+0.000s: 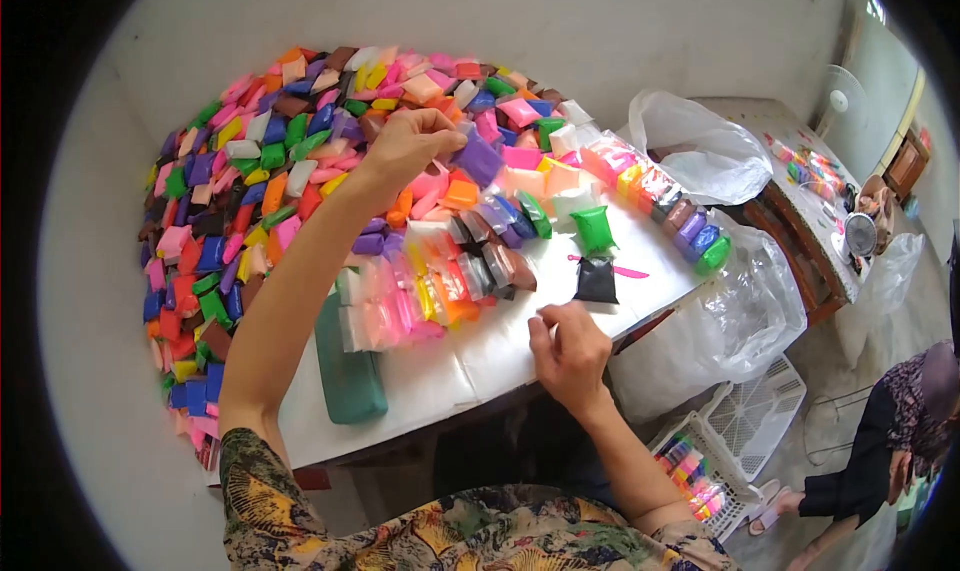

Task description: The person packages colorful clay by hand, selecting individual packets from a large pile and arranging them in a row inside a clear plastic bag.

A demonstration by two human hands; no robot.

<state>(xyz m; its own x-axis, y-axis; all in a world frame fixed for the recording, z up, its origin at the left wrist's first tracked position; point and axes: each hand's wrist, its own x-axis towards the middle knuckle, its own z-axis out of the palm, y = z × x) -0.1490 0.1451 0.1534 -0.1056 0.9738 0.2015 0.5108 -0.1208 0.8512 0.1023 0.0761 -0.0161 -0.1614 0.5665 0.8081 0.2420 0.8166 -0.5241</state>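
My left hand (412, 149) reaches over the heap and pinches a small purple packet (478, 159) between thumb and fingers. My right hand (572, 351) is by the table's near edge, its fingers curled, with nothing visible in them. Just beyond it a black packet (596, 282) lies on the white tabletop (500, 343); a green packet (594, 231) lies behind that one. A pink plastic knife-like tool (628, 272) sticks out beside the black packet. Rows of packets in clear wrapping (430, 289) lie left of my right hand.
A large heap of colourful packets (270, 171) fills the table's back and left. A green case (350, 366) lies at the front. Clear plastic bags (740, 291) hang at the right, above a white crate (735, 491) holding packets. Another person (890, 441) is at the far right.
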